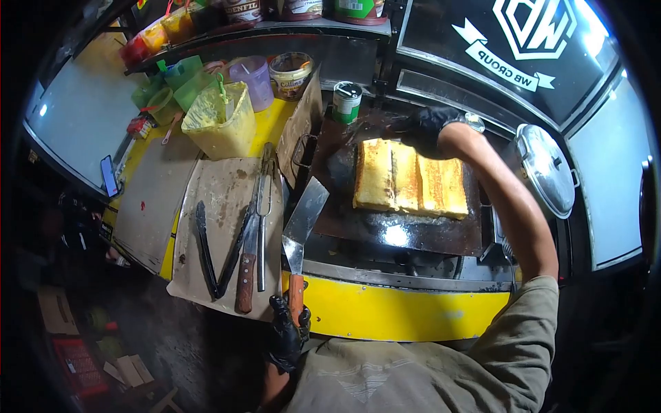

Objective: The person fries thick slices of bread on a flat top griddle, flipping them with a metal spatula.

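Note:
My left hand [288,334], in a black glove, is wrapped around the wooden handle of a metal spatula [305,217]. The spatula's wide blade points up and away, beside the griddle's left edge. Four-sided toasted bread [411,180] in joined thick slices, browned on top, lies on the dark flat griddle [434,237]. Over the bread's back edge reaches my right hand [430,127], also black-gloved, its fingers stretched toward the left. Dark glove against dark metal hides part of those fingers. A green-and-white can [347,103] stands at the griddle's back left corner.
Black tongs [219,255], a wooden-handled knife [246,275] and a long metal fork [262,227] lie on cardboard [184,268]. Behind them stand a smeared square tub [231,127], a purple container [253,82] and a Collins bucket [290,74]. A metal lid [545,168] leans right.

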Available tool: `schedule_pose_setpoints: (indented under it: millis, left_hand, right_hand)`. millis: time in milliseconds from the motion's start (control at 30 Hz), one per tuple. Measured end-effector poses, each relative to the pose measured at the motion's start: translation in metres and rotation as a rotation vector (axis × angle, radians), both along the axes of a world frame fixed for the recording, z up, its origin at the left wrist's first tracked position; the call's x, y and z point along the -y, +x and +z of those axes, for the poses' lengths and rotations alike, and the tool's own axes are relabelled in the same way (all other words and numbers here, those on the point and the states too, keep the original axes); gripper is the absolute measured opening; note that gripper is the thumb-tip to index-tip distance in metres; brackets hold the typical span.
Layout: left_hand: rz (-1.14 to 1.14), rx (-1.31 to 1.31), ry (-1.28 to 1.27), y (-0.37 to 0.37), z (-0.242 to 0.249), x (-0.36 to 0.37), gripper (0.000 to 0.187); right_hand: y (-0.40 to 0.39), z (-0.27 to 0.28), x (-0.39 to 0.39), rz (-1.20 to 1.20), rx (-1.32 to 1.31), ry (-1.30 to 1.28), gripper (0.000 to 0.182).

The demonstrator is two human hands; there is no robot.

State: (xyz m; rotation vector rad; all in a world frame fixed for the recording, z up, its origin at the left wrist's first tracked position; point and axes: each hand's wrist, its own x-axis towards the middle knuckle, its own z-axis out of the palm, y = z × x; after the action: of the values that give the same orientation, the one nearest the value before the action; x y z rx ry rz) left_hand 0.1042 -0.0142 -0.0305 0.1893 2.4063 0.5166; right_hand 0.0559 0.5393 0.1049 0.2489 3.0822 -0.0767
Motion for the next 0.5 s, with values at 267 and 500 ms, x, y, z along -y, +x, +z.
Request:
schedule_pose_setpoints:
  millis: [267, 500]
  left_hand:
    - [-0.057, -0.333, 0.311, 0.017, -0.078, 0.047, 0.033]
    - [0.346, 0.674, 0.912, -0.066, 0.021, -0.126, 0.032]
  right_hand:
    - [0.012, 0.063, 0.037, -0.019, 0.161, 0.095, 0.034]
    - [0.079, 0.035, 0.017, -0.062, -0.06, -0.081, 0.032]
